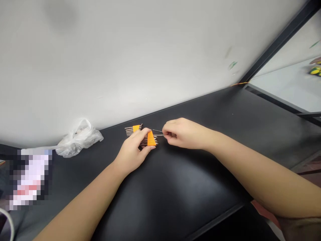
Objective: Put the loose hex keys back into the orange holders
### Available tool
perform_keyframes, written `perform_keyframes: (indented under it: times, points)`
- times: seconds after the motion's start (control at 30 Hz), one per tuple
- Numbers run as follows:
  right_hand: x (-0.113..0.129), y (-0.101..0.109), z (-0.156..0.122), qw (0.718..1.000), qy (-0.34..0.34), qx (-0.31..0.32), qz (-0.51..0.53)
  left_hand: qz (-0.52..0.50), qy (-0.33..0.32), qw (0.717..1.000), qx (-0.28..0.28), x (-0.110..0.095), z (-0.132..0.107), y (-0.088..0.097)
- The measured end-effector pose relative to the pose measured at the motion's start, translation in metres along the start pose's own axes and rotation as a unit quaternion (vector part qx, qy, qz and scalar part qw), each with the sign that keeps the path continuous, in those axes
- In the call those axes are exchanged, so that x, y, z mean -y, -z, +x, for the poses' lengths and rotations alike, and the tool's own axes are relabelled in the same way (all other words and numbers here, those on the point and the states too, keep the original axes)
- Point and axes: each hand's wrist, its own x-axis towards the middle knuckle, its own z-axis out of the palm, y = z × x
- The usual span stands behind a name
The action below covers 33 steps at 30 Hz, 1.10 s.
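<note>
My left hand (132, 152) is closed around an orange hex key holder (151, 138), thumb on the near side and fingers over the far side. Several metal hex keys sit in it, their bent ends showing at its right edge. Just behind and to the left, a second orange holder (136, 128) carries several hex keys with their tips pointing left; my fingers partly cover it. My right hand (179, 133) is closed in a pinch on a thin hex key (159, 135), which reaches left to the holder. Another thin metal shaft (157, 130) shows just above it. The pinching fingertips hide the right ends.
A clear plastic bag (77, 139) lies left of my hands against the pale wall (140, 60). The black table (175, 194) stretches around my arms. A dark frame post (278, 43) rises at the right, and a white cable (8, 217) curves at lower left.
</note>
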Motion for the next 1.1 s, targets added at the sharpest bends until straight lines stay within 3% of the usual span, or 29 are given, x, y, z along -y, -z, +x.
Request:
perform_keyframes:
  times: [0.27, 0.43, 0.5, 0.57, 0.67, 0.73, 0.8, 0.87, 1.03, 1.1]
  points:
    - [0.005, -0.003, -0.004, 0.998, 0.021, -0.035, -0.042, 0.037, -0.002, 0.999, 0.012, -0.003, 0.0, 0.001]
    - [0.005, -0.013, 0.001, 0.994, 0.061, -0.066, 0.055, 0.031, -0.02, 0.999, 0.014, -0.004, 0.0, 0.002]
    - [0.002, -0.018, 0.004, 0.988, 0.048, -0.07, 0.131, 0.017, -0.024, 0.999, 0.018, -0.005, 0.001, 0.003]
    - [-0.001, -0.025, 0.007, 0.965, 0.0, -0.068, 0.252, -0.011, -0.022, 1.0, 0.017, -0.007, 0.001, 0.004]
    - [-0.005, -0.039, 0.011, 0.886, -0.083, -0.053, 0.453, -0.076, -0.01, 0.997, 0.009, -0.009, 0.001, 0.005]
    - [-0.004, -0.046, 0.014, 0.841, -0.104, -0.057, 0.527, -0.122, -0.003, 0.993, -0.001, -0.01, 0.0, 0.005]
    - [0.0, -0.05, 0.015, 0.814, -0.112, -0.069, 0.565, -0.161, 0.002, 0.987, -0.01, -0.011, -0.001, 0.004]
    - [0.006, -0.05, 0.015, 0.8, -0.118, -0.078, 0.583, -0.185, 0.001, 0.983, -0.016, -0.012, -0.001, 0.005]
    - [0.012, -0.046, 0.013, 0.805, -0.122, -0.075, 0.575, -0.187, -0.008, 0.982, -0.006, -0.017, -0.002, 0.008]
    - [0.009, -0.047, 0.014, 0.786, -0.13, -0.047, 0.603, -0.187, -0.009, 0.982, -0.008, -0.016, -0.002, 0.008]
